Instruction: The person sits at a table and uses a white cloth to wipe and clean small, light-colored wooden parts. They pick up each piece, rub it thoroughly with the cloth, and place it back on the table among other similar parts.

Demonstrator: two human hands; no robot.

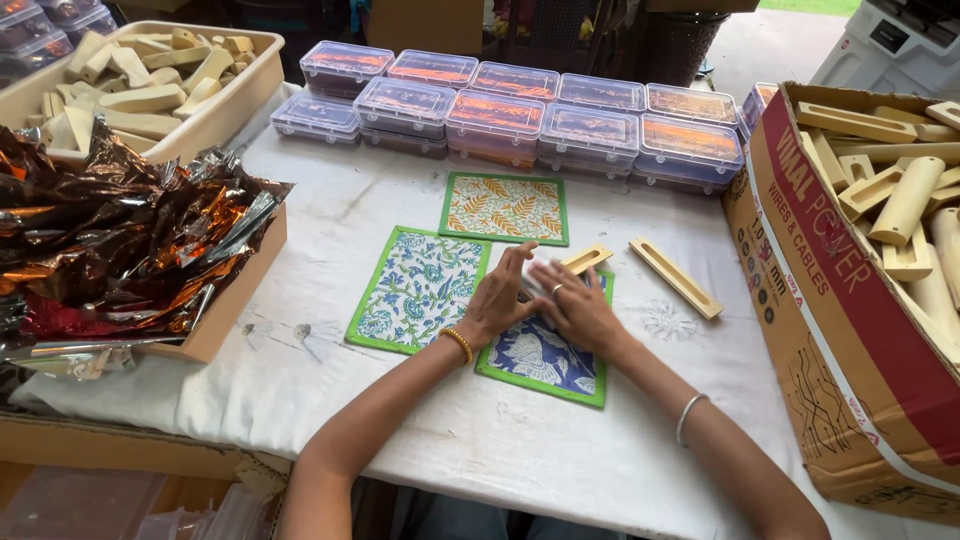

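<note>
Both hands meet over a dark blue printed cloth mat with a green border (pixel 540 365). My left hand (pixel 503 297) and my right hand (pixel 572 303) together press on a small pale object between them, mostly hidden by the fingers. A slotted wooden piece (pixel 587 259) pokes out just beyond my fingertips. A light blue floral mat (pixel 415 290) lies to the left, and an orange leaf-print mat (pixel 505 208) lies further back. Another slotted wooden bar (pixel 676 277) rests on the white cloth to the right.
Rows of clear plastic boxes with orange contents (pixel 520 115) line the far edge. A beige tray of wooden pieces (pixel 215 115) sits far left, a box of crinkled foil wrappers (pixel 110 240) at left, and a cardboard box of wooden parts (pixel 830 300) at right.
</note>
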